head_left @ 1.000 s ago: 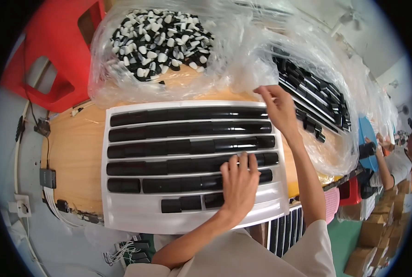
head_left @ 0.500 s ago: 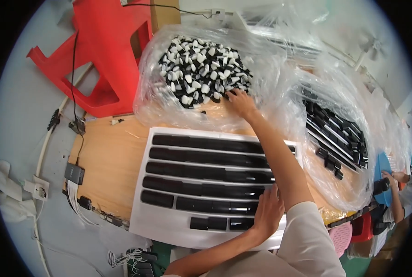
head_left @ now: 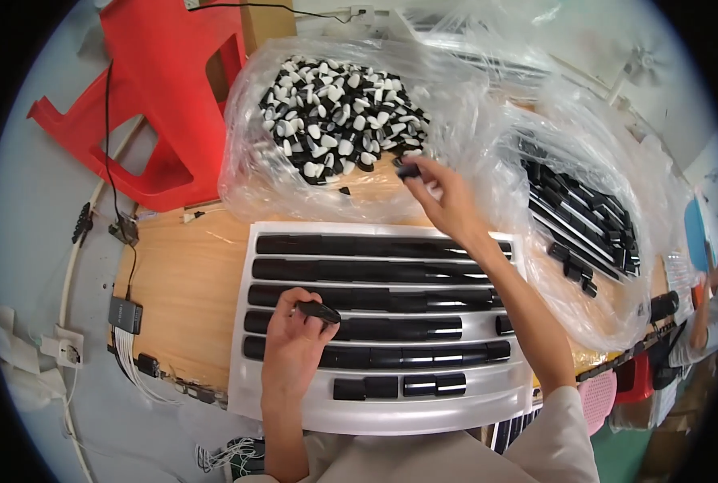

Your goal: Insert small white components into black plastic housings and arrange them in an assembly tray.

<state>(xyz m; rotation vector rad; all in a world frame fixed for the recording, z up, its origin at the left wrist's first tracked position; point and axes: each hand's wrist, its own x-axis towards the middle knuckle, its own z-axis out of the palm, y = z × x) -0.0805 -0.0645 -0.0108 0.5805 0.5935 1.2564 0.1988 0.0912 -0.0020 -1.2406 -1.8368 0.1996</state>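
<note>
My left hand (head_left: 290,342) is above the left part of a white sheet (head_left: 246,394), its fingers closed around a short, glossy black tube-like piece (head_left: 319,311). Similar black pieces lie end to end on the sheet in several long rows (head_left: 375,354), with a shorter row nearest me. At the near edge of a heap of small black and white caps (head_left: 335,113), my right hand (head_left: 446,197) pinches a small black cap (head_left: 408,171). The heap lies on a spread clear plastic bag. Toward the right of the fourth row, a gap shows beside my right forearm.
A second clear bag (head_left: 616,322) at the right holds more black pieces (head_left: 584,213). A red plastic stool (head_left: 166,97) stands at the far left. A small grey box with white cables (head_left: 125,314) sits on the wooden table's left edge. At the far right, part of another person shows.
My left hand has moved left across the sheet and now holds up a black piece. The right hand has drawn back slightly from the heap with a small black cap.
</note>
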